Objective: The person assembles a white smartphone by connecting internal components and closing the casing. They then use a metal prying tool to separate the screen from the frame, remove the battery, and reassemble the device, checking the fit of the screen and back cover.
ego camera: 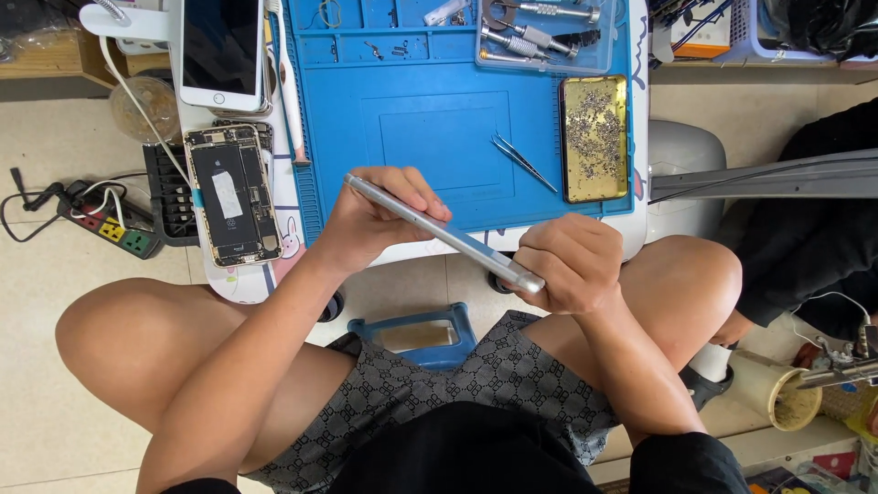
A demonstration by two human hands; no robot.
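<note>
Both hands hold one phone [445,233] edge-on above the lap, just off the near edge of the table [640,183]. The phone runs on a slant, its high end toward 10 o'clock, its low end toward 4 o'clock.

Left hand [375,220]: at the high end, fingers curled over the top edge, thumb underneath, closed firmly on the phone.

Right hand [569,263]: at the low end, closed in a near fist around the bottom corner of the phone. Whether it also pinches a small tool, I cannot tell.

The phone spans the gap between the two hands, with only its thin silver side showing.

Surroundings: a blue mat [439,119] lies at 12 o'clock from the hands, with tweezers [523,162] on it, and a gold tray [594,137] of tiny screws at 1 o'clock. An opened phone [232,194] with its insides bare lies at 9 o'clock from the left hand. A white phone [221,53] lies face up at 11 o'clock. A clear box of screwdrivers [540,37] sits at 12 o'clock, far edge. A power strip [110,224] lies on the floor at 9 o'clock.
</note>
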